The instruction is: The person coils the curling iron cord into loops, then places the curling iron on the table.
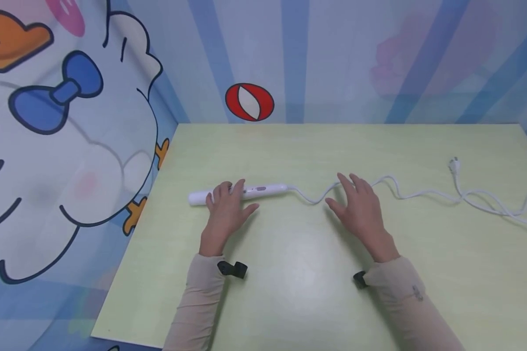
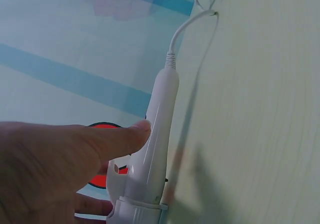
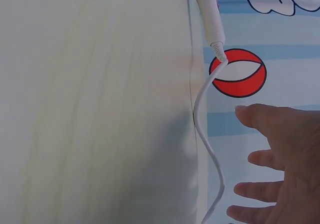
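Note:
A white corded curling iron (image 1: 270, 190) lies crosswise on the table, with small grey buttons on its handle. My left hand (image 1: 226, 214) lies across the iron near its middle, fingers spread over the top. The thumb stands apart on the near side, clear of the handle in the head view. In the left wrist view the handle (image 2: 159, 119) shows with a lever piece beside the fingers. My right hand (image 1: 359, 207) hovers beside the white cord (image 1: 309, 199), its fingers spread and holding nothing. Part of the cord is hidden behind that hand.
The cord winds right to a loose loop, where the white plug (image 1: 454, 165) points away on the pale green table (image 1: 290, 292). A cartoon-printed wall (image 1: 342, 63) stands along the back and left edges. Both sleeves carry black wrist cameras.

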### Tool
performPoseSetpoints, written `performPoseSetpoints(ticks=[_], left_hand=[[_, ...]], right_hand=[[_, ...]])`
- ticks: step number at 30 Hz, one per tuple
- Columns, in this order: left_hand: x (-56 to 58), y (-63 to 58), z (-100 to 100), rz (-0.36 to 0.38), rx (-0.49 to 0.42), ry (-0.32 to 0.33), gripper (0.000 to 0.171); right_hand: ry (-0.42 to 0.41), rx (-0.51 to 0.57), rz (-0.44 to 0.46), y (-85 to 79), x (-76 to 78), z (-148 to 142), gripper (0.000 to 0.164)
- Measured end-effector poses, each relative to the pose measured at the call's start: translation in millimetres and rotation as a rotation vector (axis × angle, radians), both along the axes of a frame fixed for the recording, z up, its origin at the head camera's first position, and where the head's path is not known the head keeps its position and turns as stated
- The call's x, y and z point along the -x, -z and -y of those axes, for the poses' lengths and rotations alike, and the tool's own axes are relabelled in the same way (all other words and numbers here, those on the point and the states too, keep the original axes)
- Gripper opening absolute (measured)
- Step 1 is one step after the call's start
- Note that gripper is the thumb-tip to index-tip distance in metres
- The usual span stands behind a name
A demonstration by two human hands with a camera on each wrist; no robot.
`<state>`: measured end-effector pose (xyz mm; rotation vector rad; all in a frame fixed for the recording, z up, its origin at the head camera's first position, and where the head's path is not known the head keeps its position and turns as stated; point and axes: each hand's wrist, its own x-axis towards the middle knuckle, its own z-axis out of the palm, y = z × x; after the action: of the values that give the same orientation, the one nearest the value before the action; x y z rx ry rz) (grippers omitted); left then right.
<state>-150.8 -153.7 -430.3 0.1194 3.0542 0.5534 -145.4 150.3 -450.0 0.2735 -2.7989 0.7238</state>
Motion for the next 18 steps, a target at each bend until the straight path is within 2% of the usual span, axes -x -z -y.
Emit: performPoseSetpoints(ticks=[7,11,18], left_hand=[[3.6,3.1,7.8,0.01,0.001,-0.005,0.069],[7.1,5.3,12.7,0.023,-0.003,-0.001,0.067],[15.8,7.5,24.8,0.044,0.013,0.045,0.058]], right_hand=[[-0.028,0.001,0.074,5.0,8.4,0.5,0.062],[-0.035,-0.006,0.06,6.6,12.0,1.5,0.059],[-0.041,0.029,0.049,7.7,17.6,2.3,0.055]])
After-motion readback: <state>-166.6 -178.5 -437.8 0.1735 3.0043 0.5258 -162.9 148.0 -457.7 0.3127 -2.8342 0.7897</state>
